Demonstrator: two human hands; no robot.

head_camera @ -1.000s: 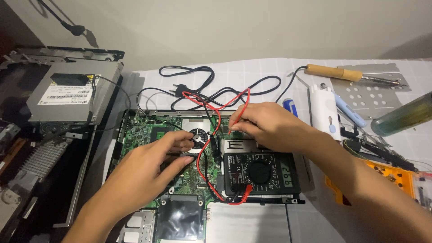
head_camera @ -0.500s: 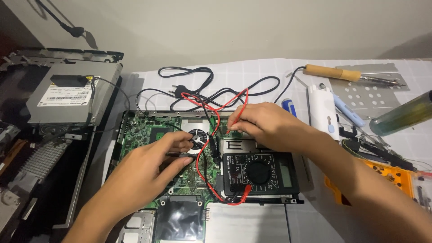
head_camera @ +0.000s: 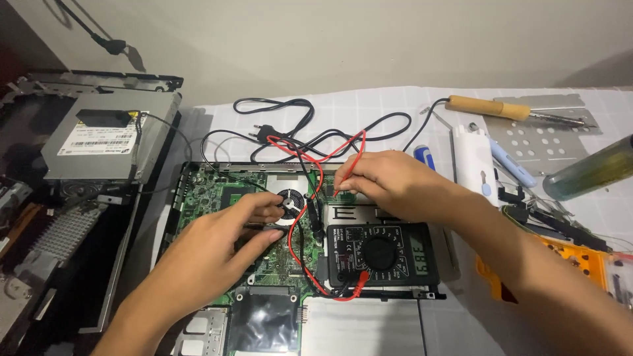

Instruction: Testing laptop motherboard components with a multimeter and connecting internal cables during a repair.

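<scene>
The left hand [head_camera: 217,240] pinches the black probe [head_camera: 264,227], fingers closed, tip set on the green motherboard [head_camera: 211,198] beside the round fan [head_camera: 290,200]. The right hand [head_camera: 389,184] grips the red probe [head_camera: 343,178] pen-style, angled down for a fine contact point. The black multimeter [head_camera: 382,254] lies on the board in front of that hand, display facing the person. The white checked cloth [head_camera: 395,105] carries a soldering iron [head_camera: 508,109]; a plain wall [head_camera: 330,39] stands behind.

We see a green circuit board [head_camera: 217,198] at centre; at its four o'clock lies a black multimeter [head_camera: 382,254] with red lead [head_camera: 295,244]. At one o'clock, a tan-handled soldering iron [head_camera: 491,107] crosses white checked cloth [head_camera: 369,105].
</scene>
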